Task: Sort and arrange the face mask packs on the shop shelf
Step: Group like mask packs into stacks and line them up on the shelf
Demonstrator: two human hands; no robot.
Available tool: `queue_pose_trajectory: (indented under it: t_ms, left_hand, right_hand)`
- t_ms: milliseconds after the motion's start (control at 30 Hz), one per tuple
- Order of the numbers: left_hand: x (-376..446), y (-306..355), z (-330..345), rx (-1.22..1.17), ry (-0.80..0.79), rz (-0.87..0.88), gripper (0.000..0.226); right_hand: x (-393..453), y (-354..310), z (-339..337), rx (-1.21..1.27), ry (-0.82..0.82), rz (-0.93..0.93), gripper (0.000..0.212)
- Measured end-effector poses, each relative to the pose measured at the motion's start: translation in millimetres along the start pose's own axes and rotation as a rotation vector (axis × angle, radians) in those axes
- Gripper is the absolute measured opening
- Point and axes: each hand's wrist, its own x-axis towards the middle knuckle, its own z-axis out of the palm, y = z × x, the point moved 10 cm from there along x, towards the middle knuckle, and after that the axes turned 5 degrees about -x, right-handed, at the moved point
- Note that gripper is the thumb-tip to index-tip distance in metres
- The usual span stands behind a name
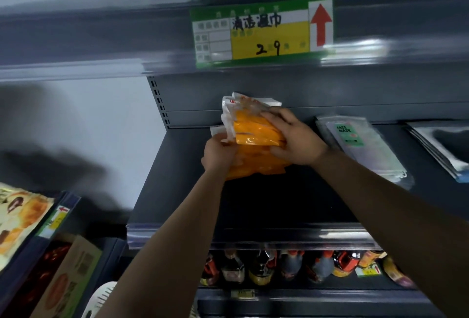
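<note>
Both hands grip orange packs point(256, 134): left hand point(219, 152) curled round the near-left edge, right hand point(294, 137) clasped over their right side.

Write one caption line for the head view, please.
Both hands, left hand and right hand, hold orange mask packs over the grey shelf.
</note>
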Motion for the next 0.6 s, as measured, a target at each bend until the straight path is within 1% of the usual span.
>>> queue_pose_trajectory:
  t_ms: [100, 233, 300, 400, 433, 467, 533, 600]
  left_hand:
    - [3, -3, -5, -0.05, -0.015, -0.009, 0.029]
    - [3, -18, -15, -0.289, -0.063, -0.051, 0.03]
    - [0, -22, -17, -0.366, -0.087, -0.071, 0.026]
    - [-5, -24, -20, -0.463, -0.101, -0.116, 0.015]
    - [-8, -22, -20, -0.497, -0.115, -0.114, 0.019]
    - [-9, -18, -17, -0.527, -0.145, -0.089, 0.028]
    - [-13, -2, -9, -0.586, -0.237, 0.023, 0.045]
    - [-17, 13, -3, -0.573, -0.266, 0.161, 0.05]
  right_hand:
    - [-1, -6, 4, -0.031, -0.019, -0.026, 0.085]
    - [3, -21, 5, -0.175, -0.008, -0.148, 0.085]
    - [9, -24, 10, -0.272, -0.056, -0.188, 0.086]
    - [16, -21, 18, -0.368, -0.144, -0.184, 0.088]
    - [17, -20, 20, -0.398, -0.172, -0.176, 0.089]
    - [16, -20, 21, -0.423, -0.183, -0.171, 0.093]
    - [14, -19, 20, -0.45, -0.164, -0.123, 0.104]
    - [9, -18, 13, -0.415, -0.096, -0.052, 0.111]
